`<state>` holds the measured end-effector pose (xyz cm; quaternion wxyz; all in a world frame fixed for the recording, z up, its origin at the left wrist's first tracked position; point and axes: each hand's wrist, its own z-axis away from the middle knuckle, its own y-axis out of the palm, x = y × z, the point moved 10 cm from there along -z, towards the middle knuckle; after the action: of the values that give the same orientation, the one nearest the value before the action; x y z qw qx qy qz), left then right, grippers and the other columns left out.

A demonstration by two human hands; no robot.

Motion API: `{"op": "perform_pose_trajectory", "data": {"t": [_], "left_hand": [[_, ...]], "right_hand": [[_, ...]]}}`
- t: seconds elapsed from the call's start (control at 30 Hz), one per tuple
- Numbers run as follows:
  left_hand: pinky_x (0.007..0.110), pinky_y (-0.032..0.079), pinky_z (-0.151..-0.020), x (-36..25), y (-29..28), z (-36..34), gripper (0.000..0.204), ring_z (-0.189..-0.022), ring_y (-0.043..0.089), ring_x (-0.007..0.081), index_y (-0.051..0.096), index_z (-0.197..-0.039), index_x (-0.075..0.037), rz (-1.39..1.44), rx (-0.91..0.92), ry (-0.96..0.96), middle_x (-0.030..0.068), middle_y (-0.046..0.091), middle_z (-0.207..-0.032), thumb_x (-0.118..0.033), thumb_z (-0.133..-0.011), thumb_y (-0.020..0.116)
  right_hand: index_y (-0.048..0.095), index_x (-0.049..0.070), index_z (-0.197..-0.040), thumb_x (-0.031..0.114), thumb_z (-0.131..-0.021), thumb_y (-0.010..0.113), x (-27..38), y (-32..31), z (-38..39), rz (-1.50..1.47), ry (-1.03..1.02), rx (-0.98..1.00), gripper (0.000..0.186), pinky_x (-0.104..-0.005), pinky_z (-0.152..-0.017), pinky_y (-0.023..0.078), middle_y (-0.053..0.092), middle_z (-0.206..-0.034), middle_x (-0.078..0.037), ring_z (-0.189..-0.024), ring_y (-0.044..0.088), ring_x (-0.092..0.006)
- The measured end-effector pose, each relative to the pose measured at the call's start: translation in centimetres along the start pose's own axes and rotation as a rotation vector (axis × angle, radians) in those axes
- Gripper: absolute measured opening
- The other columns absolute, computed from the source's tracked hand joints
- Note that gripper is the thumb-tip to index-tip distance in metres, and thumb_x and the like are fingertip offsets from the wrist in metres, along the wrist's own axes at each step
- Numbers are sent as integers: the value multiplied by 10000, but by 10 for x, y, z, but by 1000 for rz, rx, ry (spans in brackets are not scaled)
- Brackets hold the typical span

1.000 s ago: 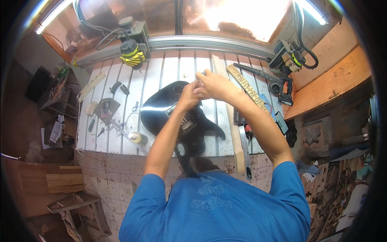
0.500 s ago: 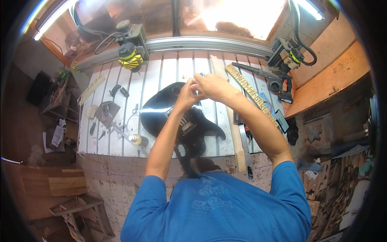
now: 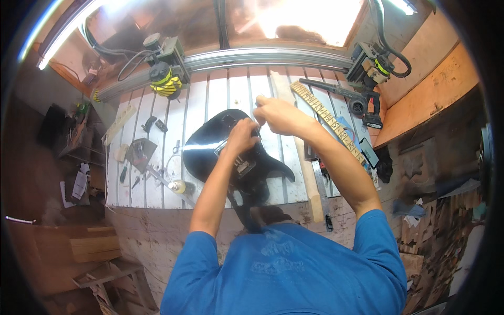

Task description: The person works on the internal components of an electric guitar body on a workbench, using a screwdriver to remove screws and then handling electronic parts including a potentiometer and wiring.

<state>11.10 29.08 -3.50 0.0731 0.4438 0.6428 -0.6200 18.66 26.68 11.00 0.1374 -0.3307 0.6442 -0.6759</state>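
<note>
A glossy black electric guitar [image 3: 202,140] lies face-down-or-up, I cannot tell which, on the slatted white table, with its neck toward me. My left hand [image 3: 242,136] rests over the guitar body near its right edge, fingers curled; what lies under them is hidden. Beyond that edge, my right hand [image 3: 279,116] hovers with thumb and fingertips pinched together, and anything between them is too small to make out. A metal part [image 3: 242,167] set in the body shows beside my left wrist.
Left of the guitar stand a small bottle [image 3: 177,186] and a dustpan-like scoop [image 3: 142,152]. To the right lie a long wooden strip [image 3: 308,181], a fretboard-like slotted strip [image 3: 328,119] and a cordless blower [image 3: 358,106]. A metal gantry rail [image 3: 262,59] with machine heads spans the far side.
My hands were together above the guitar's far edge. They have parted: the left has come down nearer onto the body, while the right stays just beyond the edge, still pinched.
</note>
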Motion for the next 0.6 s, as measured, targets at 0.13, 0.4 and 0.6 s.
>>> {"op": "perform_pose_trajectory", "data": {"t": [0.13,0.4,0.6], "left_hand": [[463,522,-879,0,21,8,243,-962,644,339,810,-967,-73,-172,-24,91,121,680,-1005,-187,-768,892],[442,492,-855,-8,26,8,75,-938,642,331,761,-871,-42,-249,-63,187,106,685,-910,-110,-860,790],[467,530,-838,6,25,-47,62,-906,675,374,768,-867,-15,-212,-92,138,165,717,-886,-77,-867,770]], "right_hand": [[718,13,-795,-106,-766,649,-13,-5,22,-98,-47,-68,141,-468,-884,545,644,-1026,-152,-1025,667,-371],[717,-20,-857,-116,-783,595,-77,-33,111,-459,237,-372,172,-383,-852,561,664,-992,-121,-947,700,-290],[714,4,-840,-65,-809,738,-134,7,219,-889,536,-713,79,-302,-824,534,645,-999,-62,-949,665,-174]]}}
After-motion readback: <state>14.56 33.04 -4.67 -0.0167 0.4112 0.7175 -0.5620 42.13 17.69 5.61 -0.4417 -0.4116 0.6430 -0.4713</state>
